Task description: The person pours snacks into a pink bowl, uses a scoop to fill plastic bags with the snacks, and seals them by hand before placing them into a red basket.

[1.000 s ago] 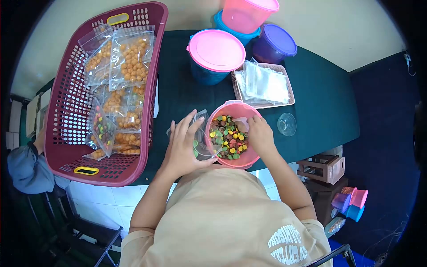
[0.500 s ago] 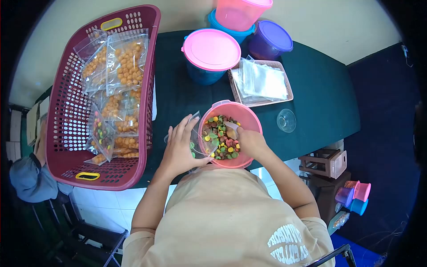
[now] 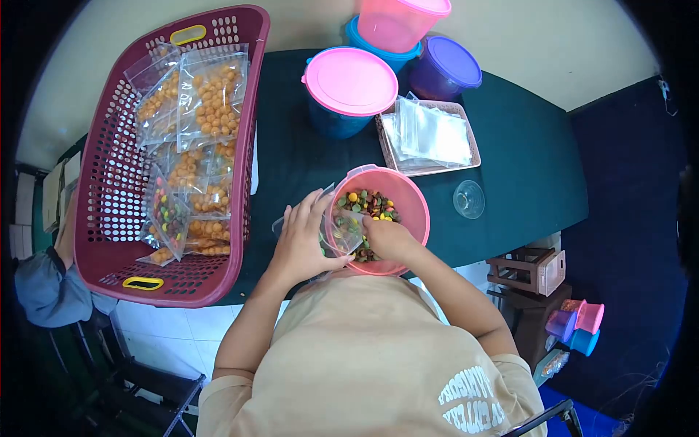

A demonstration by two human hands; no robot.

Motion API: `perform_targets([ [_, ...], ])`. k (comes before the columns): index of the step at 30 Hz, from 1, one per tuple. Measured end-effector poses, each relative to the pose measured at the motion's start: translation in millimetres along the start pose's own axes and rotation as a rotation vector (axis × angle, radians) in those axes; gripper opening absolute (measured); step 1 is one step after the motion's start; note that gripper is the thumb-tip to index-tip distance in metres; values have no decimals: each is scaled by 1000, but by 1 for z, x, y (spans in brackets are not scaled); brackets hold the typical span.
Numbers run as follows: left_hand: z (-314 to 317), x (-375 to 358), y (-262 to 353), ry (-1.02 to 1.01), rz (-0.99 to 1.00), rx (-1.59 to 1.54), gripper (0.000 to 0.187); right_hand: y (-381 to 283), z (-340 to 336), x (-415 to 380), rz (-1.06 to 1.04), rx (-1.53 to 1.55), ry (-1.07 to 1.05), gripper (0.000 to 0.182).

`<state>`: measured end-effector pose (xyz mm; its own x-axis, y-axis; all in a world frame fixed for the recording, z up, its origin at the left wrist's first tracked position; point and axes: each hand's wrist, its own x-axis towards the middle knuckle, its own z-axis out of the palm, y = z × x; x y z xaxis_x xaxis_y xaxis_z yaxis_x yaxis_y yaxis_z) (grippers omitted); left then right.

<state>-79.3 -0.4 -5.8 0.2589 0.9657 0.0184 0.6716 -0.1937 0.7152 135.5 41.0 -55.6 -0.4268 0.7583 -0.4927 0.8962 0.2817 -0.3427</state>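
A pink tub stands at the table edge close to my body, with small round candies in green, yellow, red and brown inside. My left hand grips a clear plastic bag, its mouth spread over the tub's left side. Some candies show through the film. My right hand is down in the tub with closed fingers, right at the bag's mouth. The scoop in it is mostly hidden behind the hand and the bag.
At left stands a maroon basket with filled bags. Beyond the tub are a pink-lidded container, a purple-lidded one and a tray of flat bags. A clear bowl sits at right. Another person's sleeve shows at far left.
My right hand has moved left with the scoop, from the candies to the bag's mouth. The left hand has shifted slightly right and still holds the bag.
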Motion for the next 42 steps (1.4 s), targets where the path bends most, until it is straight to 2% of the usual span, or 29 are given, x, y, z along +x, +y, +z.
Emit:
perform_targets([
  [2, 7, 0, 0, 4, 2, 57, 108, 9, 7, 3, -27, 69, -41, 23],
  [5, 14, 2, 0, -9, -12, 32, 108, -4, -1, -5, -54, -9, -117, 26],
  [7, 14, 3, 0, 0, 8, 33, 108, -19, 0, -15, -20, -284, -114, 28],
  [11, 15, 4, -4, 0, 23, 45, 107, 1, 13, -6, -126, -194, -130, 27],
  [13, 15, 6, -3, -8, 23, 52, 107, 22, 29, 11, -146, 320, -102, 23],
  [14, 15, 7, -4, -12, 27, 53, 107, 25, 32, 15, -143, 323, -98, 23],
  [16, 17, 9, -6, -1, 42, 36, 106, 20, 28, 20, 372, 1003, -368, 21],
  [17, 16, 9, -5, -4, 47, 36, 106, 18, 32, 17, 373, 1007, -365, 21],
  [19, 14, 9, -4, -9, 43, 49, 106, 12, 39, 9, -18, 144, 43, 20],
  [23, 15, 8, -4, -13, 62, 31, 107, 11, 37, 6, -115, 30, 100, 21],
  [25, 16, 8, -5, -5, 64, 13, 108, 30, 50, 24, -115, 385, 28, 19],
  [26, 15, 8, -4, -3, 69, 16, 108, 35, 47, 25, -116, 384, 34, 19],
  [28, 11, 6, -5, -36, 49, 18, 107, 26, 21, 18, 191, 1038, -261, 19],
  [29, 7, 4, -5, -31, 47, 22, 107, 29, 20, 17, 222, 1167, -283, 19],
  [30, 3, 1, -5, -13, 60, 6, 109, 26, 13, 12, 217, 1164, -287, 19],
  [32, 0, -5, -8, 4, 64, -11, 110, 17, -6, -5, 242, 1084, -147, 22],
  [34, -3, -11, -14, 75, 115, -10, 114, 23, -13, -14, 241, 1115, -145, 23],
  [36, -6, -16, -18, 94, 115, -8, 114, 28, -19, -21, 111, 1052, -163, 22],
  [37, -7, -17, -18, 113, 118, -9, 115, 28, -18, -23, 113, 1051, -164, 22],
  [42, -10, -18, -12, 131, 111, -1, 113, 23, -23, -36, 91, 1139, -36, 21],
])
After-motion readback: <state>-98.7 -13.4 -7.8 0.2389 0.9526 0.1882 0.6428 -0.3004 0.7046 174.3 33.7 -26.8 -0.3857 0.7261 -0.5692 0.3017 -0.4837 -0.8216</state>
